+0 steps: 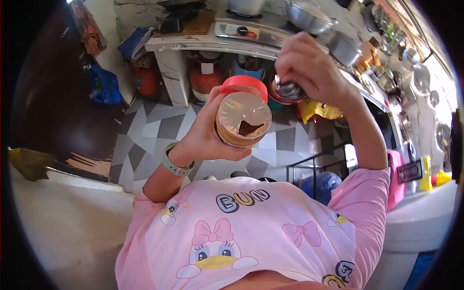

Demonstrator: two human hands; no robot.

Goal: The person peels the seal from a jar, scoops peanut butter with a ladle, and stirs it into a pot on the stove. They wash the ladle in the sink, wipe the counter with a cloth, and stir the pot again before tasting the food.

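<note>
I see left hand (205, 135) wrapped round jar (243, 119), fingers curled and pressed on its side, thumb underneath. Jar is up in the air over tiled floor (154, 130), carried by nothing else, mouth tipped to camera. Foil seal (240, 108) is torn, with a dark hole near the middle. Red lid (245, 84) sits just behind the jar, touching the same hand. Right hand (309, 67), fingers bunched, pinches metal spoon (290, 90) just beside the jar rim. Worktop (193, 43) front edge is beyond, with a stove (239, 30) on it
</note>
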